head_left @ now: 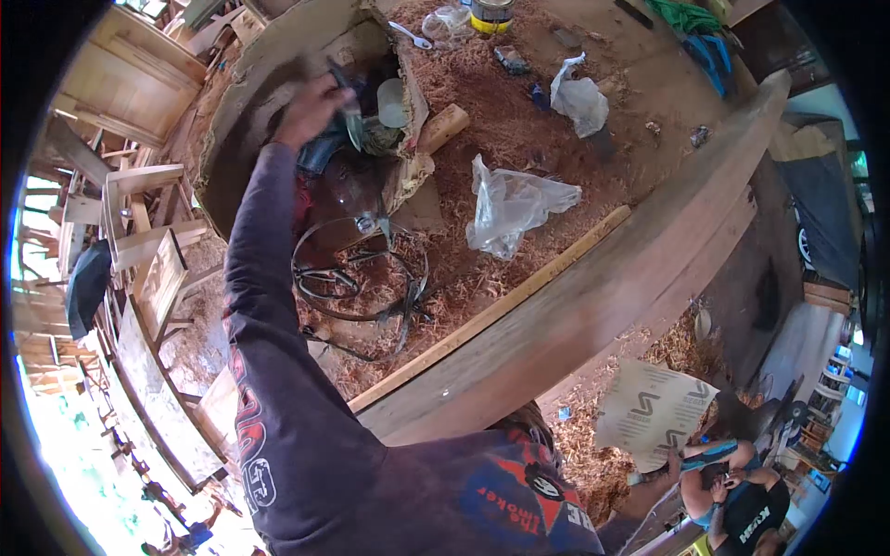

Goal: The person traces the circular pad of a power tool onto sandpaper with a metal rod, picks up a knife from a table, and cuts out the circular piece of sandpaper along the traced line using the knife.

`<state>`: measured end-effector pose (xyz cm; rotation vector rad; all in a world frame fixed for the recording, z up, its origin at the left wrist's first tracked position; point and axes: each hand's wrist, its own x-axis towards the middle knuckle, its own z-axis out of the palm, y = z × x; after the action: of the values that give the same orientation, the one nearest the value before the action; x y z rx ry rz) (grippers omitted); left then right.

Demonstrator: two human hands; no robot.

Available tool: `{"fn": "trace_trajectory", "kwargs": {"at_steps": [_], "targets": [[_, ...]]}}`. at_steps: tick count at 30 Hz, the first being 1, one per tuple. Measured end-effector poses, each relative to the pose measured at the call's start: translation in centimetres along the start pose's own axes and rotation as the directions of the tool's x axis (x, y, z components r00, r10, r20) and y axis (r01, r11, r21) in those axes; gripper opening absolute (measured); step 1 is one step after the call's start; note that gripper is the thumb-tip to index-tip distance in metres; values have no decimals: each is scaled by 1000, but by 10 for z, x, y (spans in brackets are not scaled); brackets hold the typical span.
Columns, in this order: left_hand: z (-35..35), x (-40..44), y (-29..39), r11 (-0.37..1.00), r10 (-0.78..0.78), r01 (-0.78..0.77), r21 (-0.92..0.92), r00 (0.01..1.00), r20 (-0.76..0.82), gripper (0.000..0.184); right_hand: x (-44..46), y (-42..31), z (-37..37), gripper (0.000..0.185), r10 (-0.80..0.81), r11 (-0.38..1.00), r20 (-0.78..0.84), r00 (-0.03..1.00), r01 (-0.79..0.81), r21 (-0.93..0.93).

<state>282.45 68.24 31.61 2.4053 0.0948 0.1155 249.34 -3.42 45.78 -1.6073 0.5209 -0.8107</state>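
My left hand [312, 113] is stretched out over a large open cardboard box [243, 125] at the upper left, its fingers closed round a dark, thin-ended tool [350, 116] blurred by motion. A pale plastic container [391, 102] and blue cloth [320, 151] lie in the box beside the hand. Below the box, black cables [408, 295] lie coiled on the shaving-covered bench. My right hand does not show; only the shirt front is seen at the bottom.
A long wooden strip [501, 310] runs along the bench's thick edge [593, 320]. Plastic bags [514, 208], a yellow-black can [491, 15] and a white spoon [411, 36] lie on the bench. Wooden furniture [139, 74] stands at left. Another person [742, 505] sits at lower right.
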Motion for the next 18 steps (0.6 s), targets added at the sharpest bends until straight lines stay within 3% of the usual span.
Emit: {"fn": "trace_trajectory", "kwargs": {"at_steps": [1, 3, 4, 6, 13, 15, 18], "targets": [[-7, 1, -6, 1000, -1, 1, 7, 1000, 3, 25, 0, 2, 2, 47, 4, 1000, 1, 1000, -4, 4], [-32, 1, -20, 897, -104, 53, -440, 990, -92, 26, 3, 5, 3, 47, 16, 1000, 6, 1000, -16, 9], [-38, -1, -25, 901, -105, 52, -430, 989, -102, 26, 1, 6, 2, 47, 21, 1000, 10, 1000, -21, 7], [-47, -8, -33, 797, -130, 34, -603, 985, -116, 33, 5, 8, 3, 46, 26, 999, 15, 1000, -26, 19], [-56, -24, -12, 868, -117, 8, -497, 975, -189, 27, 3, 11, 5, 45, 52, 998, 52, 997, -53, 17], [-59, -25, -11, 870, 20, -116, -479, 979, -202, 27, 2, 13, 6, 45, 65, 998, 58, 996, -66, 16], [-57, -22, -8, 911, -26, -76, -405, 970, -241, 30, 0, 13, 7, 44, 74, 997, 64, 995, -74, 8]]}}
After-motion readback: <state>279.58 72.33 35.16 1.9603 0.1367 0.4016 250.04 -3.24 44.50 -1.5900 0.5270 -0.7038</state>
